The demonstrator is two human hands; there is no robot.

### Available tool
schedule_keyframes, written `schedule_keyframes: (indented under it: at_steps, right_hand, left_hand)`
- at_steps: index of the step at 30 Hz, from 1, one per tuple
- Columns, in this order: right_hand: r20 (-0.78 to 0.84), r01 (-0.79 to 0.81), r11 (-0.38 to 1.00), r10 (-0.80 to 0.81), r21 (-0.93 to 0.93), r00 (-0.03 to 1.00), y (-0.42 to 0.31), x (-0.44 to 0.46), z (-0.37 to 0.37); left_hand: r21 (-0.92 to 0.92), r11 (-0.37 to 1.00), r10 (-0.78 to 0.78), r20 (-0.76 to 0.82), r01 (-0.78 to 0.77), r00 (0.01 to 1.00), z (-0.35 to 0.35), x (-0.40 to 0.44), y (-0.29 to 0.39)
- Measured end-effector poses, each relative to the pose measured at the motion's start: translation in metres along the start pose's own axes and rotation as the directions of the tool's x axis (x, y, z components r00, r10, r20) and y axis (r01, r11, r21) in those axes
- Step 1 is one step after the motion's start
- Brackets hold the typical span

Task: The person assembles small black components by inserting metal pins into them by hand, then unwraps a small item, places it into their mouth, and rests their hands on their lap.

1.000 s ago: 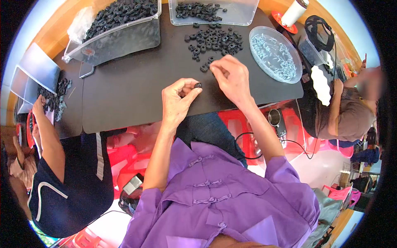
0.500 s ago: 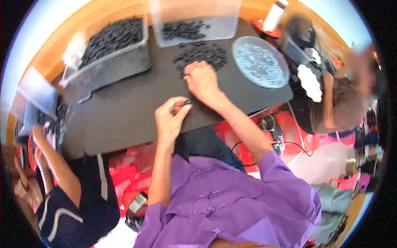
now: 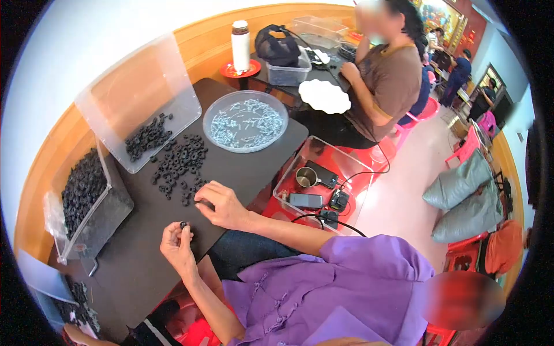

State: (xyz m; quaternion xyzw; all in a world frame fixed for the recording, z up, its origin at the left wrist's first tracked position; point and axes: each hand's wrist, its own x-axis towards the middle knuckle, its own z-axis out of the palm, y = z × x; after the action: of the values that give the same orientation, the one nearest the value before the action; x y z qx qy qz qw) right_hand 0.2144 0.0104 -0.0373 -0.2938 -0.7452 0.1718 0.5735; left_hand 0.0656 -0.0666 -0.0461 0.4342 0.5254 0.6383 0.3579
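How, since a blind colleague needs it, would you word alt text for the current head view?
A person's left hand pinches a small black part; the right hand is beside a loose pile of similar parts on a dark table. A tub heaped with black parts and a round tray of small pale pieces sit nearby.

Can see one small black piece (image 3: 184, 225) pinched near left, many holed black pieces (image 3: 180, 161) scattered loosely beyond.
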Motion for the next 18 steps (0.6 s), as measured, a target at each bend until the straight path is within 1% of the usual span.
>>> schedule_keyframes:
  at_steps: [2, 3, 6, 7, 8, 10, 12, 18]
  right_hand:
    - [-0.006, 0.039, 0.999, -0.039, -0.014, 0.999, 0.0016, -0.0019, 0.0022]
    - [0.004, 0.04, 0.999, -0.04, -0.02, 0.999, 0.0007, -0.002, 0.0015]
    - [0.004, 0.025, 1.0, -0.025, -0.007, 1.0, 0.0003, -0.0022, 0.0013]
    - [0.012, -0.005, 1.0, 0.005, -0.001, 1.0, -0.0001, -0.003, 0.0004]
    - [0.022, -0.034, 0.999, 0.034, 0.008, 0.999, -0.0004, -0.0034, -0.0001]
    - [-0.03, -0.011, 1.0, 0.011, -0.011, 0.999, 0.0013, -0.0028, 0.0008]
    - [-0.028, -0.046, 0.999, 0.045, -0.004, 0.999, 0.0014, -0.0028, 0.0011]
    - [-0.058, -0.045, 0.999, 0.046, 0.022, 0.997, 0.0029, -0.004, 0.0013]
  left_hand:
    - [-0.003, 1.0, 0.018, -0.015, -0.018, 1.0, 0.0003, -0.0011, 0.0007]
    - [0.002, 1.0, -0.003, -0.02, 0.003, 1.0, -0.0009, -0.0006, -0.0006]
    - [0.005, 0.999, 0.039, 0.003, -0.039, 0.999, -0.0024, 0.0006, -0.004]
    - [-0.001, 0.999, 0.042, 0.025, -0.042, 0.999, -0.0028, 0.0008, -0.0048]
    - [0.023, 0.999, 0.033, 0.012, -0.033, 0.999, -0.0032, 0.001, -0.005]
    - [0.042, 0.998, 0.036, -0.012, -0.036, 0.999, 0.0007, 0.0002, -0.0019]
    - [0.044, 0.998, 0.051, 0.002, -0.051, 0.999, 0.0008, 0.0012, -0.0029]
    - [0.066, 0.996, 0.058, 0.003, -0.058, 0.998, 0.0005, 0.0015, -0.0059]
